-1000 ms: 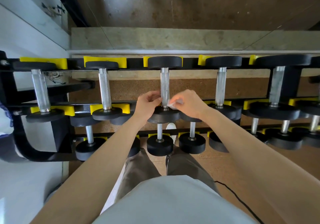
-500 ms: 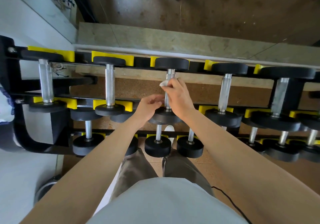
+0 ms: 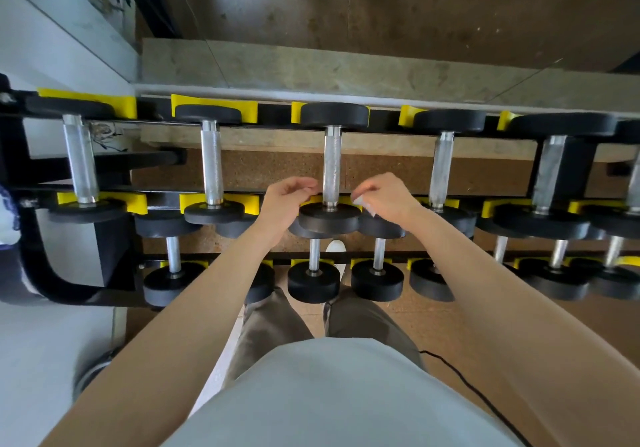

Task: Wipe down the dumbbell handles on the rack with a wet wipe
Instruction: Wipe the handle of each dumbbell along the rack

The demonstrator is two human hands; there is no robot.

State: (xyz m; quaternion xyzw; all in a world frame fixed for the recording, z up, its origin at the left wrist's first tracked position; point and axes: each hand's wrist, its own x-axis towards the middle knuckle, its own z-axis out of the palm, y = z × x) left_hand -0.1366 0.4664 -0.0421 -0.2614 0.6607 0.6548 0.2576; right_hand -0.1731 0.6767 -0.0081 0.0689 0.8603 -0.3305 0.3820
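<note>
Wipe point(image 3: 359, 201): small white crumpled scrap, pinched in the fingertips of the right hand point(image 3: 388, 197), thumb and fingers curled onto it. It sits just right of the near end of the handle point(image 3: 331, 166); whether it touches the metal can't be told.

Handle: straight steel bar, knurled and dull silver. It runs away from the grip between two round black matte heads point(image 3: 329, 218), the near one just below the pinch.

Left hand point(image 3: 285, 202): across the handle from the grip, fingers loosely curled, holding nothing, just beside the bar.

Rack point(image 3: 20, 246): black metal frame with yellow cradles point(image 3: 214, 104). More dumbbells lie either side of the grip, heavier to the right. A lower tier point(image 3: 313, 282) holds shorter ones nearer the person.

Floor point(image 3: 277, 169): speckled brown, cork-like. Beyond the rack is a grey concrete ledge point(image 3: 311, 69), with a white wall point(image 3: 52, 31) far left.
</note>
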